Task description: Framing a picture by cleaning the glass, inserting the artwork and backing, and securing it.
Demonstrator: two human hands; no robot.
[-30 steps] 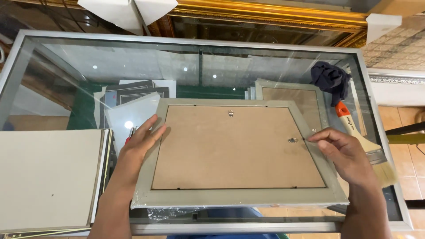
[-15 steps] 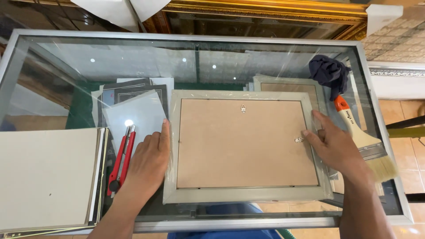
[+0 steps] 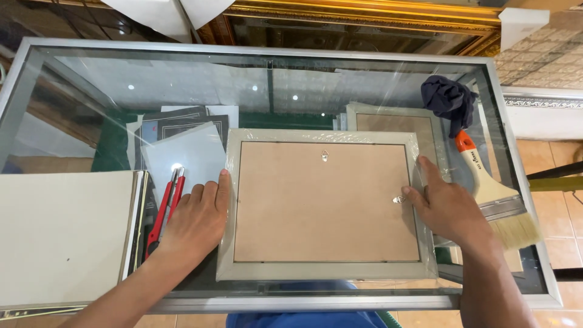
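A picture frame (image 3: 327, 206) lies face down on the glass table (image 3: 291, 79), near its front edge; the brown backing board looks up, the border is pale grey, and thin clear plastic wrap covers it. The left hand (image 3: 197, 222) lies flat and open against the left border of the frame, the fingers together; it grips nothing. The right hand (image 3: 448, 206) lies open on the right border, the fingers spread a little, one fingertip near a small metal hanger. Just beside the left hand is a red cutter (image 3: 164, 209); further left is a stack of beige boards (image 3: 64, 237). To the right of the frame lies a paintbrush (image 3: 495, 194) with an orange handle tip; behind it sits a dark cloth (image 3: 448, 100).
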